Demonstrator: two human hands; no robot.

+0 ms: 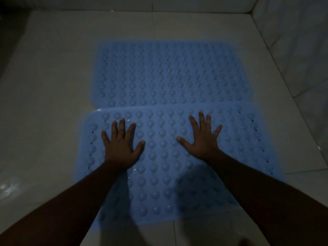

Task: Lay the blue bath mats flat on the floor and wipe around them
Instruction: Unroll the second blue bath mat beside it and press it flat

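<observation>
Two blue bath mats with rows of round bumps lie on the pale tiled floor. The far mat lies flat toward the back wall. The near mat sits in front of it, its far edge slightly overlapping the far mat's near edge. My left hand rests palm down on the near mat's left half, fingers spread. Palm down on the right half, with fingers also spread, is my right hand. Neither hand holds anything. No cloth or wiper is in view.
The tiled floor extends to the left of the mats and looks wet and shiny at the lower left. A tiled wall rises at the right, close to the mats' right ends. Another wall runs along the back. The light is dim.
</observation>
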